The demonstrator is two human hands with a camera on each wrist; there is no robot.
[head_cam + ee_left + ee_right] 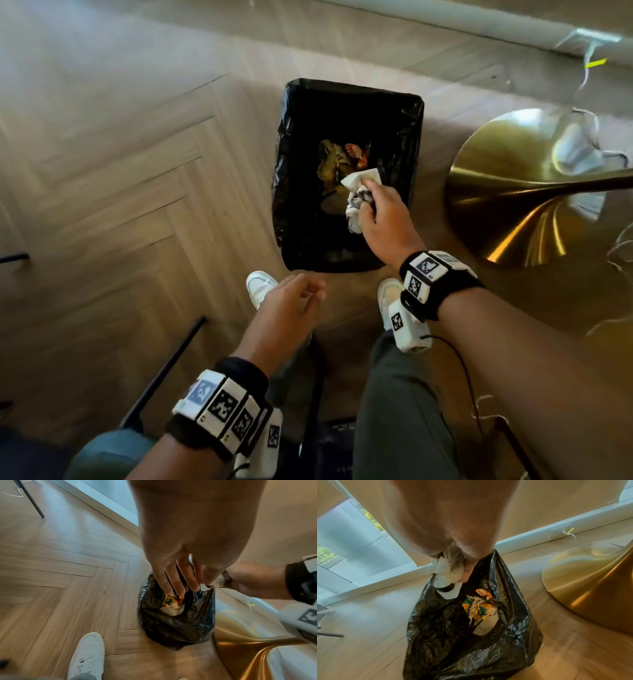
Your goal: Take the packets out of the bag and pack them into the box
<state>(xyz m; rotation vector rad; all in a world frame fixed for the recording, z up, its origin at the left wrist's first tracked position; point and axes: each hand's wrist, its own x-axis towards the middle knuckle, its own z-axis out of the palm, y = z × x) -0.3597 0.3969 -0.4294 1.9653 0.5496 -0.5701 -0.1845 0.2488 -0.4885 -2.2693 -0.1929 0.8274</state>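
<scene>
A black plastic bag (349, 113) lines a bin on the wooden floor, its mouth open. Crumpled coloured packets (342, 157) lie at its bottom, also seen as packets (478, 607) in the right wrist view. My right hand (371, 212) is above the bag's mouth and grips a crumpled white wrapper (359, 192), the same wrapper (448, 573) bunched in its fingers. My left hand (301, 291) hovers near the bag's near edge with relaxed, fairly straight fingers (178, 582) and holds nothing. No box is in view.
A brass-coloured lamp base (513, 185) stands right of the bag, with thin cables (589, 133) trailing by it. My white shoes (258, 286) are just before the bag. A dark chair leg (168, 370) runs at lower left. A white baseboard (530, 536) lines the wall.
</scene>
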